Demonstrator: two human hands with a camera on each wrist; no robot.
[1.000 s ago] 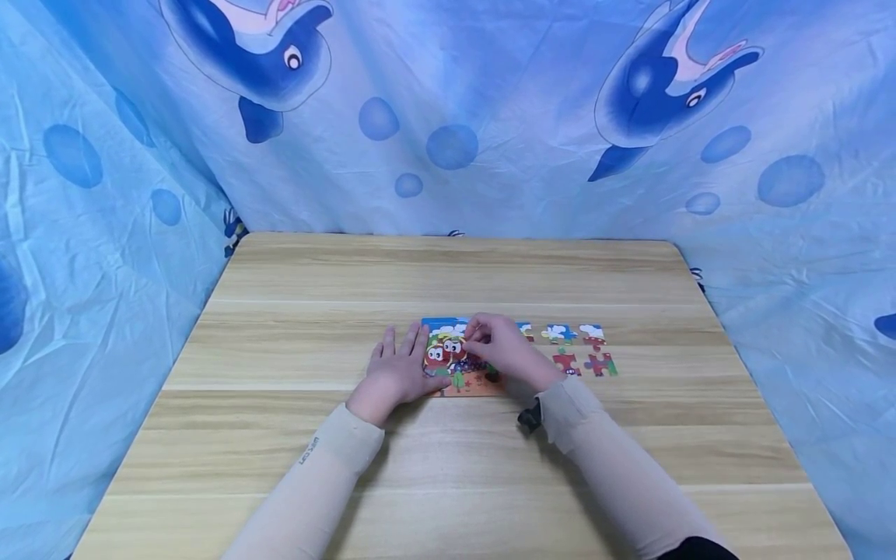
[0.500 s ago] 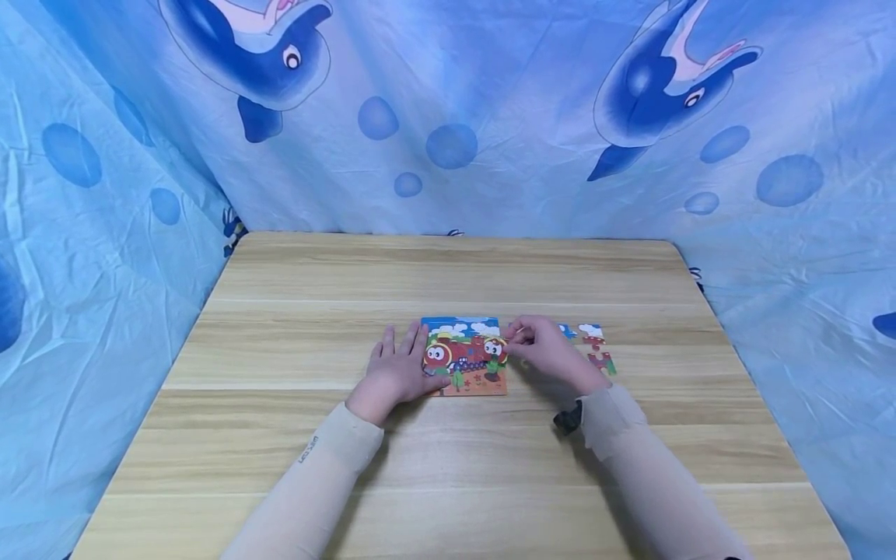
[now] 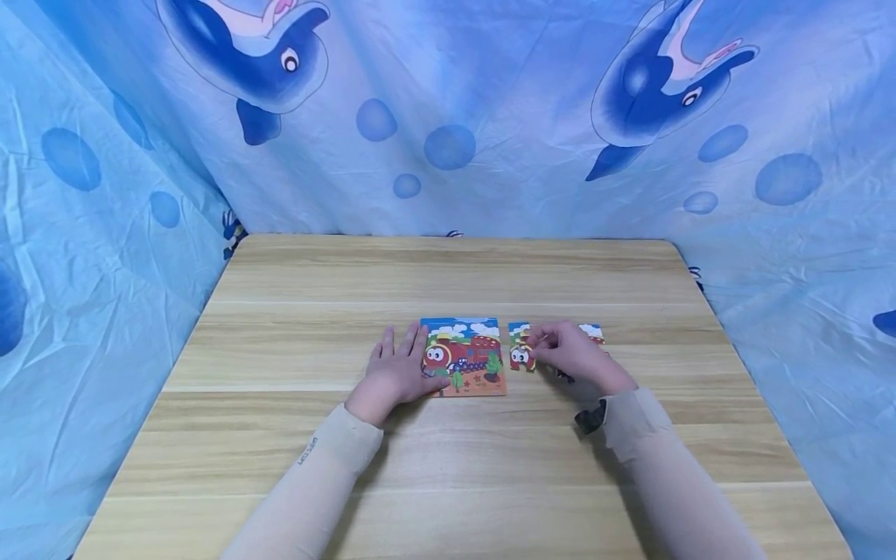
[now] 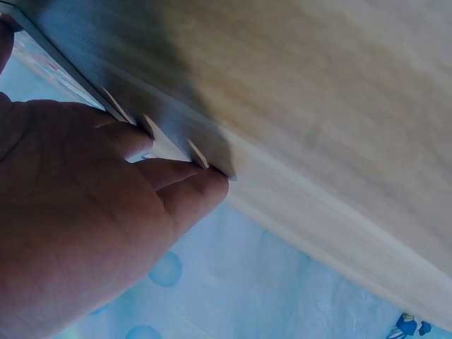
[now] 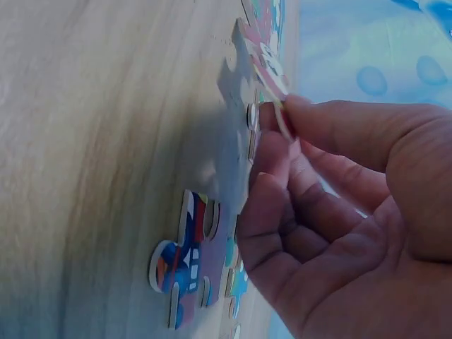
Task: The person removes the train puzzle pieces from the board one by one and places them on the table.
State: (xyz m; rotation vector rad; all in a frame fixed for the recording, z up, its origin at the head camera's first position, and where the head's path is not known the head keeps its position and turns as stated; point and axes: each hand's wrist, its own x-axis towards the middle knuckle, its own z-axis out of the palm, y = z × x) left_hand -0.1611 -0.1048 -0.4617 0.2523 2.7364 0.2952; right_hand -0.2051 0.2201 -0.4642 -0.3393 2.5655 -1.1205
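My right hand (image 3: 570, 354) pinches a jigsaw puzzle piece (image 3: 521, 358) between thumb and fingers. Red with white cartoon eyes, this piece is tilted just off the table in the right wrist view, where the hand (image 5: 332, 191) shows close up. It lies below a blue-topped puzzle piece (image 3: 519, 330), to the right of the square picture board (image 3: 465, 365) with its red train. My left hand (image 3: 399, 375) lies flat at the board's left edge, fingers extended, thumb over the lower left part. In the left wrist view, that hand's fingertips (image 4: 212, 185) touch the table.
A loose puzzle piece (image 5: 185, 265) with blue and red print lies on the table under my right hand. Another piece (image 3: 591, 330) shows beyond the hand; others are partly hidden. A blue dolphin-print curtain (image 3: 448, 93) hangs behind the wooden table (image 3: 448, 272).
My right hand has moved right with the eyed puzzle piece, from over the board, past its right edge, to the loose pieces. My left hand stays in place.
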